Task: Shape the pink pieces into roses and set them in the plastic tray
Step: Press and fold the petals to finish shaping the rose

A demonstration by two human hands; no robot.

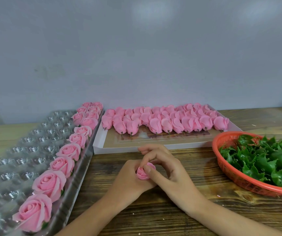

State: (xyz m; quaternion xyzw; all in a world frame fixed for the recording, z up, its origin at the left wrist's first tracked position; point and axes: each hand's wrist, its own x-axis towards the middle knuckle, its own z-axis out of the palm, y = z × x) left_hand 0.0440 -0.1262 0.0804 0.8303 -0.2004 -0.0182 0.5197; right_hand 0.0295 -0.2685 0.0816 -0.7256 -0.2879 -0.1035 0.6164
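Both hands are on one half-formed rose [143, 173], held low over the near middle of the wooden table [153, 218]. The left hand [131, 176] cups it from below with curled fingers, while the right hand [168, 166] pinches the outer petals between thumb and forefinger.

It looks feather-light, soft and easily creased, so the safe hold is probably round the base, with only fingertip pressure on the petal edges.

On to the count: roughly thirteen finished roses [49, 184] run up the right side of the plastic tray [26, 150] at left. Some thirty unshaped pink pieces [166, 125] lie in the white box [131, 148] beyond, too overlapped for an exact figure. One red basket [228, 169] at right holds a heap of green leaves [264, 164], past counting.
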